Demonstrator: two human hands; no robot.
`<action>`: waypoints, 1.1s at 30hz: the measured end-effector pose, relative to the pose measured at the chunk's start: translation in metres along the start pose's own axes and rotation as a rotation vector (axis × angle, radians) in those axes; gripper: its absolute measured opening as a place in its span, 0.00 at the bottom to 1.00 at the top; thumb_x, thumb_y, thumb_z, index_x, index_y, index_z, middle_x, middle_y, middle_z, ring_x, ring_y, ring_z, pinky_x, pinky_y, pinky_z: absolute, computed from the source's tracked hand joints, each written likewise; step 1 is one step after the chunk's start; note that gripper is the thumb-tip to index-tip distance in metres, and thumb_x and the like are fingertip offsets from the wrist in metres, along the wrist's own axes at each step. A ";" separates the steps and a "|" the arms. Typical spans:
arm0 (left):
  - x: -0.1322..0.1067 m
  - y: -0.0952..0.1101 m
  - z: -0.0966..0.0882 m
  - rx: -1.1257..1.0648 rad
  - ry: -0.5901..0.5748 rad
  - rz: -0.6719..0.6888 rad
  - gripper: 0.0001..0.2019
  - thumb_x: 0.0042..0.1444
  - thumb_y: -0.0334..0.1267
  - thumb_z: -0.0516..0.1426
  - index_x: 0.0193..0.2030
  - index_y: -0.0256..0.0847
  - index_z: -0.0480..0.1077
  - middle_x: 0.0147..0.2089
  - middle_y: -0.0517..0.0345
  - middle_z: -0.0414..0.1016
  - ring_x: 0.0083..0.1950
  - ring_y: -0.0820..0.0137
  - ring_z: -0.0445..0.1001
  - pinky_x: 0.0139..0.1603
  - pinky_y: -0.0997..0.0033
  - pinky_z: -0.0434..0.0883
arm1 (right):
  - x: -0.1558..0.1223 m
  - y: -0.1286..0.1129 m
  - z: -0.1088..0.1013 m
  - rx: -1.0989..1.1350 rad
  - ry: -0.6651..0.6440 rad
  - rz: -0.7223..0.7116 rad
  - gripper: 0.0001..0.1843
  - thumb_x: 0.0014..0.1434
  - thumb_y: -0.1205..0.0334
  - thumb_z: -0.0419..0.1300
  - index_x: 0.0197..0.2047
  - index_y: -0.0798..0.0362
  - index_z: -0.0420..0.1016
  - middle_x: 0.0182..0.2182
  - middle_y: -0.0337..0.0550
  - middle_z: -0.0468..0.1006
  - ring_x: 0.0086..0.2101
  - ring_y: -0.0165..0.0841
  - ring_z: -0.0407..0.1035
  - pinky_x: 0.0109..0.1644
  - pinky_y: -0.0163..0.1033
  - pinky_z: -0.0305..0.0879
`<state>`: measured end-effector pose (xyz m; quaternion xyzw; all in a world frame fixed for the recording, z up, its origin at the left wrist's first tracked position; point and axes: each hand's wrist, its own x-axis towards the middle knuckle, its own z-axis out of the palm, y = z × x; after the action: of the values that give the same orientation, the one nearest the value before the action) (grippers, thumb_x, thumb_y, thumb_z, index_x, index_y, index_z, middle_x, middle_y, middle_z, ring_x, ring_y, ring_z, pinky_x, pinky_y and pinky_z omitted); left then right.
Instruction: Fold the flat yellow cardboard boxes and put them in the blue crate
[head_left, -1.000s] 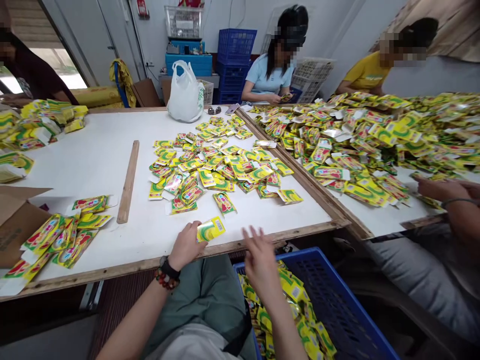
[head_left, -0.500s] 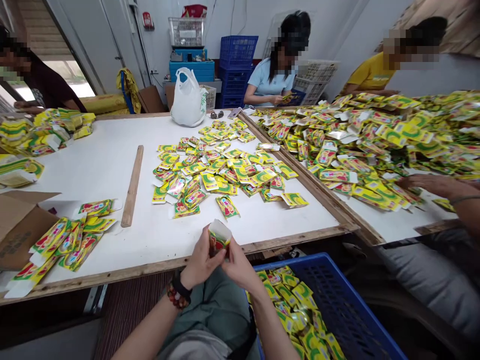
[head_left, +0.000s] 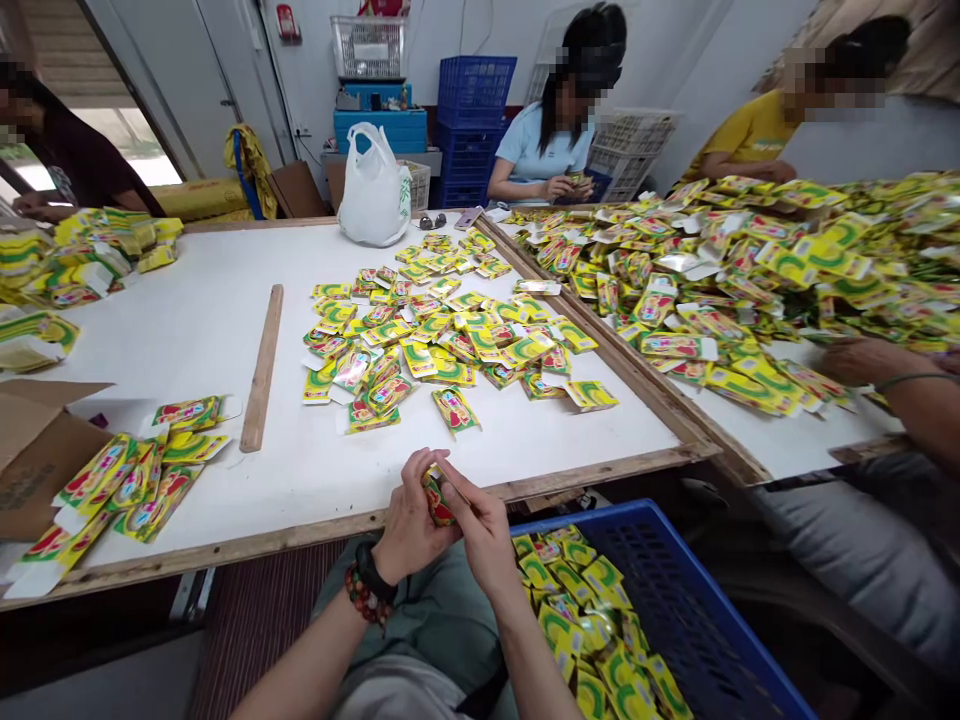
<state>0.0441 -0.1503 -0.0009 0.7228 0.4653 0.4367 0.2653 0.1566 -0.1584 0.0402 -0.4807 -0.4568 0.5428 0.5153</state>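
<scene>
A small printed cardboard box (head_left: 438,499) in yellow, green and red is held between my two hands, low over the table's front edge. Around its left side wraps my left hand (head_left: 415,525), wearing a dark band and beads at the wrist. My right hand (head_left: 480,525) grips the other side, with its fingers pressed at the top end, where the flap no longer shows. Just beyond lies a single box (head_left: 455,411), and behind it spreads a loose pile of similar boxes (head_left: 435,340). The lower part of the held box is hidden by my fingers.
A blue crate (head_left: 660,540) holding many boxes stands by my right leg. On the white table (head_left: 322,470) lie a wooden strip (head_left: 262,370), a carton (head_left: 45,460) and a white plastic bag (head_left: 371,190). A wooden divider borders a large heap (head_left: 750,270); co-workers sit around.
The white flap that stood up at the top of the box has gone from sight under my fingers. My right hand has moved up over that end.
</scene>
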 end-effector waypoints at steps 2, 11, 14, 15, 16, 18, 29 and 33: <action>0.002 0.003 -0.001 -0.011 -0.095 -0.085 0.29 0.50 0.39 0.57 0.59 0.40 0.51 0.53 0.46 0.70 0.50 0.60 0.73 0.48 0.59 0.71 | -0.003 0.001 -0.003 -0.161 0.047 -0.066 0.21 0.56 0.52 0.61 0.49 0.53 0.78 0.44 0.44 0.80 0.46 0.40 0.74 0.53 0.45 0.69; 0.006 0.008 -0.002 -0.010 -0.085 -0.163 0.23 0.52 0.45 0.55 0.52 0.38 0.58 0.39 0.52 0.71 0.36 0.64 0.71 0.35 0.66 0.67 | 0.001 -0.003 -0.004 -0.453 0.016 -0.159 0.25 0.61 0.51 0.55 0.56 0.57 0.73 0.35 0.43 0.82 0.25 0.30 0.70 0.31 0.34 0.68; 0.009 0.009 -0.004 -0.032 -0.087 -0.171 0.20 0.53 0.44 0.54 0.51 0.39 0.59 0.36 0.55 0.70 0.32 0.66 0.68 0.31 0.68 0.64 | -0.002 -0.003 -0.002 -0.605 -0.001 -0.254 0.28 0.63 0.51 0.53 0.60 0.60 0.68 0.28 0.41 0.80 0.20 0.27 0.64 0.25 0.32 0.61; 0.010 0.009 -0.005 -0.040 -0.084 -0.162 0.19 0.54 0.43 0.53 0.50 0.39 0.59 0.36 0.55 0.69 0.32 0.67 0.68 0.31 0.68 0.63 | -0.003 -0.002 -0.001 -0.632 0.004 -0.295 0.28 0.63 0.52 0.52 0.61 0.60 0.66 0.29 0.42 0.80 0.21 0.27 0.64 0.26 0.32 0.61; 0.010 0.008 -0.006 -0.052 -0.082 -0.149 0.18 0.55 0.43 0.52 0.50 0.39 0.59 0.36 0.55 0.69 0.32 0.67 0.67 0.31 0.68 0.63 | -0.004 -0.001 -0.001 -0.650 0.010 -0.331 0.28 0.64 0.53 0.52 0.62 0.60 0.65 0.31 0.44 0.80 0.22 0.27 0.65 0.27 0.32 0.62; 0.008 0.006 -0.006 -0.090 -0.082 -0.117 0.18 0.57 0.42 0.51 0.52 0.39 0.58 0.38 0.54 0.69 0.34 0.67 0.68 0.33 0.68 0.65 | -0.004 0.002 0.000 -0.664 0.021 -0.379 0.28 0.64 0.55 0.52 0.64 0.59 0.62 0.36 0.46 0.81 0.22 0.27 0.66 0.28 0.32 0.63; -0.005 -0.011 0.006 -0.224 -0.004 0.051 0.27 0.57 0.36 0.55 0.56 0.42 0.42 0.55 0.40 0.65 0.54 0.62 0.69 0.52 0.55 0.68 | -0.001 0.000 0.000 -0.768 -0.086 -0.468 0.28 0.67 0.59 0.49 0.68 0.54 0.54 0.42 0.48 0.80 0.34 0.31 0.75 0.36 0.33 0.69; 0.004 0.003 -0.008 -0.211 -0.057 -0.003 0.24 0.55 0.35 0.55 0.55 0.42 0.46 0.50 0.46 0.67 0.46 0.64 0.72 0.47 0.59 0.71 | -0.005 -0.006 -0.005 -0.894 -0.187 -0.474 0.24 0.68 0.59 0.47 0.66 0.52 0.60 0.41 0.50 0.80 0.37 0.33 0.76 0.39 0.34 0.69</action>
<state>0.0391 -0.1482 0.0065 0.7023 0.4102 0.4619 0.3536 0.1625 -0.1632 0.0463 -0.4868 -0.7849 0.2033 0.3251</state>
